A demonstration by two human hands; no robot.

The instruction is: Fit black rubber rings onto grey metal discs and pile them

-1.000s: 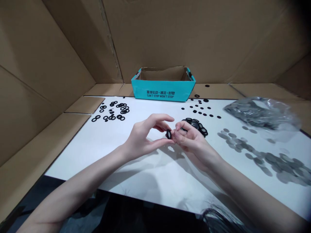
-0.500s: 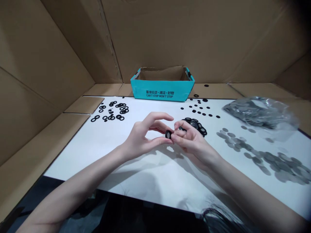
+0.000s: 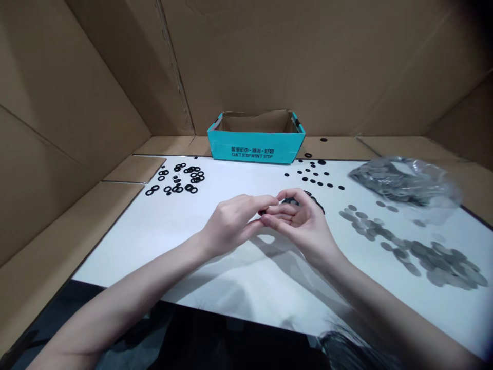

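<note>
Above the middle of the white table, my left hand point(image 3: 233, 221) and my right hand point(image 3: 302, 221) meet at the fingertips. Between them is a small black ring point(image 3: 262, 212), mostly covered by fingers, so its face cannot be made out. The left thumb and fingers close on it from the left; the right thumb and fingertips press on it from the right. Just behind my right hand lies a pile of black rings point(image 3: 318, 204), partly hidden by the fingers.
A turquoise open box point(image 3: 256, 146) stands at the back. Loose black rings point(image 3: 177, 189) lie at left, and small black discs point(image 3: 320, 183) at back right. Grey translucent discs point(image 3: 431, 259) spread at right, below a clear plastic bag point(image 3: 404, 180) of discs. Cardboard walls point(image 3: 288, 56) surround the table.
My left fingers have come down over the ring, which earlier showed a pale centre. My right fingers have stretched out to meet them. The view has shifted slightly.
</note>
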